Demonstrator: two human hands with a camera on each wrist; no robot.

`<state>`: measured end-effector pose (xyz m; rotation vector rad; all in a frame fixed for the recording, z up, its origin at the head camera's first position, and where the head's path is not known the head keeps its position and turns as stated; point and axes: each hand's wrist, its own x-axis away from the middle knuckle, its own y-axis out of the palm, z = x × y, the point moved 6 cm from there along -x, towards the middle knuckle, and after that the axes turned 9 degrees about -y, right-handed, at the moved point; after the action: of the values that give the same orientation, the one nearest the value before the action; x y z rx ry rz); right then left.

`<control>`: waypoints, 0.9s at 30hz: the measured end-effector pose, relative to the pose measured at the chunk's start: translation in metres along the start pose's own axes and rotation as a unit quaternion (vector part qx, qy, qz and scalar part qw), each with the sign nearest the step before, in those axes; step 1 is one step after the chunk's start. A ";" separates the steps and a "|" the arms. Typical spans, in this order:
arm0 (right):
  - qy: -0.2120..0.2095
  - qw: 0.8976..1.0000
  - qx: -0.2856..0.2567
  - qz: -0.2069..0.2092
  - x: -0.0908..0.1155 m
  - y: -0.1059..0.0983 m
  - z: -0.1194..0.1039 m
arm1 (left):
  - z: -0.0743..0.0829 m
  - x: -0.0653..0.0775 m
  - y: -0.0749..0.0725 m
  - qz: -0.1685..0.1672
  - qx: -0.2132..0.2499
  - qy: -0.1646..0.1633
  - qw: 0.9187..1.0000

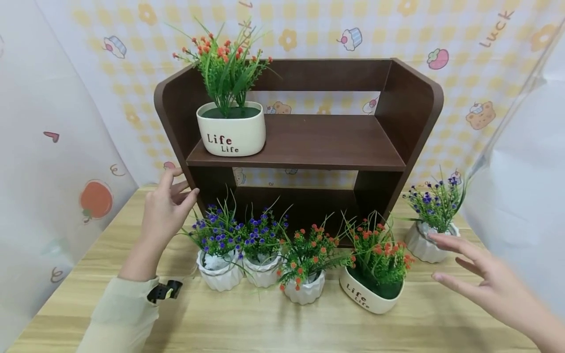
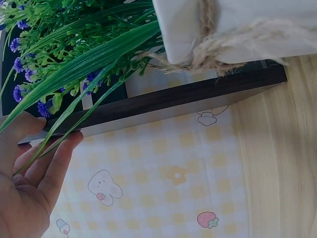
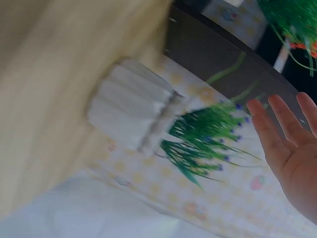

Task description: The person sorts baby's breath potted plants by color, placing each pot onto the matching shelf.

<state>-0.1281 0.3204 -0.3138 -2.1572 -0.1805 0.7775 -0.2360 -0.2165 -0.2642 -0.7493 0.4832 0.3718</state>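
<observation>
A dark brown two-tier shelf [image 1: 326, 142] stands on the wooden table. My left hand [image 1: 165, 208] grips the edge of its left side panel; in the left wrist view the thumb and fingers lie on either side of the board [image 2: 178, 99]. A cream oval pot [image 1: 231, 130] marked "Life", with orange flowers, sits at the left of the upper tier. My right hand [image 1: 490, 279] is held in the air with its fingers spread, holding nothing. Nearest to it is a white ridged pot [image 1: 425, 245] of purple flowers, right of the shelf.
In front of the shelf stand two white pots of purple flowers [image 1: 219, 272] [image 1: 263, 269], a white pot of orange flowers [image 1: 306, 289] and a second "Life" pot [image 1: 372, 296], turned at an angle. A checked, printed cloth [image 1: 309, 29] hangs behind.
</observation>
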 end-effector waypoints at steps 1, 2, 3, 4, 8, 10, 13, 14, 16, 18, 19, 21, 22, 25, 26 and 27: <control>0.003 1.000 -0.002 -0.006 0.002 0.004 0.004 | 0.000 0.000 0.000 0.001 0.000 0.001 1.000; 0.007 1.000 -0.003 -0.015 0.004 0.008 0.008 | 0.000 0.000 0.000 0.000 0.000 0.000 1.000; 0.008 1.000 -0.005 -0.023 0.006 0.013 0.011 | 0.000 0.000 0.000 -0.001 -0.001 -0.001 1.000; 0.013 0.999 -0.003 -0.031 0.007 0.017 0.013 | 0.000 0.000 0.001 -0.003 -0.001 -0.002 1.000; 0.022 0.998 0.012 -0.064 0.010 0.033 0.020 | 0.000 0.000 0.001 -0.005 -0.001 -0.005 1.000; 0.020 0.997 0.019 -0.077 0.009 0.038 0.021 | -0.001 0.000 0.000 -0.001 -0.001 -0.002 1.000; 0.018 0.996 0.024 -0.089 0.009 0.045 0.022 | -0.001 0.000 0.000 0.002 -0.001 0.003 1.000; 0.016 0.995 0.020 -0.093 0.009 0.048 0.022 | -0.002 0.000 0.000 0.002 0.000 0.004 1.000; 0.011 0.995 0.013 -0.100 0.010 0.052 0.022 | -0.002 0.001 0.000 0.001 0.000 0.005 1.000; 0.009 0.994 0.008 -0.106 0.011 0.056 0.021 | -0.002 0.001 0.000 0.001 -0.001 0.005 1.000; 0.009 0.994 0.007 -0.110 0.011 0.058 0.020 | -0.002 0.000 0.000 0.001 0.000 0.006 1.000; 0.008 0.993 0.007 -0.116 0.010 0.061 0.018 | -0.003 0.000 0.000 0.000 0.002 0.005 1.000; 0.009 0.993 0.009 -0.120 0.010 0.062 0.017 | -0.003 0.000 0.000 -0.001 0.002 0.004 1.000; 0.009 0.992 0.011 -0.127 0.009 0.065 0.015 | -0.003 -0.001 0.000 -0.006 0.003 0.002 1.000; 0.006 0.992 0.011 -0.127 0.009 0.066 0.015 | -0.002 -0.001 0.000 -0.009 0.001 0.000 1.000; 0.004 0.992 0.007 -0.127 0.009 0.067 0.014 | -0.002 -0.001 0.000 -0.011 -0.002 0.000 1.000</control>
<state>-0.1384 0.2890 -0.3746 -2.0723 -0.4342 0.6208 -0.2375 -0.2182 -0.2650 -0.7574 0.4732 0.3518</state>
